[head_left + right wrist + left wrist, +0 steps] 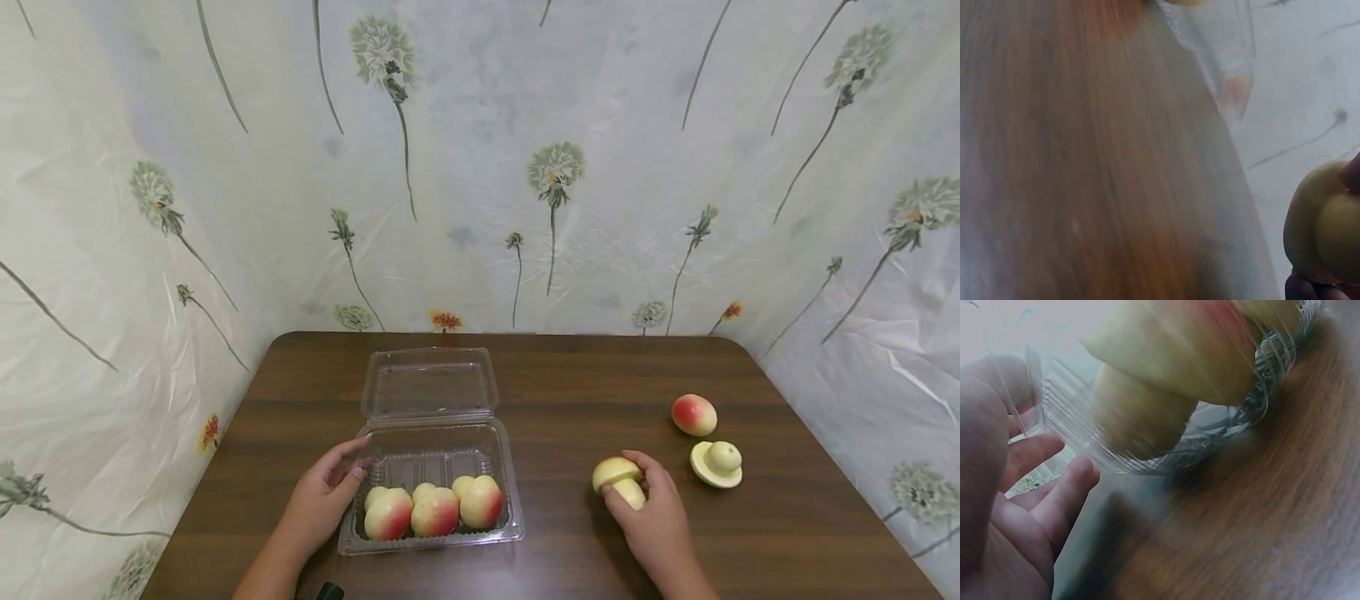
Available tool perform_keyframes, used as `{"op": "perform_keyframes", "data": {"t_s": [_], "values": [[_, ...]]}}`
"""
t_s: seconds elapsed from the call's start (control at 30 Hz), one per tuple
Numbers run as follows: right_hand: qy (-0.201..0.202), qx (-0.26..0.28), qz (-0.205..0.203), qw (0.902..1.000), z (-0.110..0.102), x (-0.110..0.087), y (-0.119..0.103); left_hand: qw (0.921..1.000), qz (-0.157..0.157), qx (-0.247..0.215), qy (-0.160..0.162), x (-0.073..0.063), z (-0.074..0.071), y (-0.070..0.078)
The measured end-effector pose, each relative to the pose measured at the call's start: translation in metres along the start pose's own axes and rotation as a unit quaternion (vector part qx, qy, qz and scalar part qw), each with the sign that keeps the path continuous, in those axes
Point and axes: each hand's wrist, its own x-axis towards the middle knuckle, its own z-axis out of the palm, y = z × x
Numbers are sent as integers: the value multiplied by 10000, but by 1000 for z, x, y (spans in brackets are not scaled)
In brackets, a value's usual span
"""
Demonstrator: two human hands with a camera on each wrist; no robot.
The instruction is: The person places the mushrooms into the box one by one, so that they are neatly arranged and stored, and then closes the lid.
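Note:
My right hand (654,515) grips a toy mushroom (618,473) with a yellow-red cap and pale stem, over the table right of the box. In the right wrist view the mushroom (1313,219) shows between fingertips at the right edge. My left hand (324,498) holds the left rim of a clear plastic clamshell box (512,500), its lid (431,383) folded back. Inside the box, along its near side, lie three mushrooms (435,512) with red-yellow caps toward me. The left wrist view shows a mushroom (1166,356) through the wall beside the fingers (1066,500).
Two more mushrooms lie at the table's right: one red-capped (694,415), and nearer me one upside down (717,464), stem up. A dark object (330,592) shows at the bottom edge. A flower-printed curtain (480,167) surrounds the brown table (570,375).

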Motion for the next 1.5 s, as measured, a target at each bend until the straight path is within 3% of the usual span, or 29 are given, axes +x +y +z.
{"op": "perform_keyframes", "data": {"t_s": [0.37,0.87,1.27,1.5], "values": [[1,-80,-213,9997,8,-3,-10,10000,-62,63,-3,1,-1,-1],[82,147,-377,9991,22,-4,-19,10000,80,40,-10,0,-1,-1],[9,721,-421,9965,29,-4,-39,9999,100,1,-33,0,0,0],[-266,1199,-458,9914,37,-2,-55,9999,109,83,34,0,0,-1]]}}
